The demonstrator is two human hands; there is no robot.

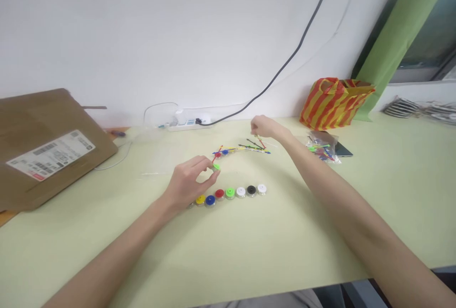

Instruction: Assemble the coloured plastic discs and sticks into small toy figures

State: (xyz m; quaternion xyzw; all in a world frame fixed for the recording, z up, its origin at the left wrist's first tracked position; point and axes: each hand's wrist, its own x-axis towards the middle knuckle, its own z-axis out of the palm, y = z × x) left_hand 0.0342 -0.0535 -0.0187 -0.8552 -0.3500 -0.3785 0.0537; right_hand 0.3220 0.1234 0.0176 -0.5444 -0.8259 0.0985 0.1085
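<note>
Left hand (pixel 188 178) is pinching a green-topped round piece (pixel 215 168); right hand (pixel 262 126) is reaching by coloured arrows (pixel 253 148), can't tell grip. Clear bag (pixel 334 145) is holding multicoloured pieces (pixel 322 150).

Pale-green disc (pixel 216 168) (pinched), arrows (pixel 254 147) beyond

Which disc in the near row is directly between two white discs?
The black disc, second from the right; it is the only black one visible in that row.
</note>
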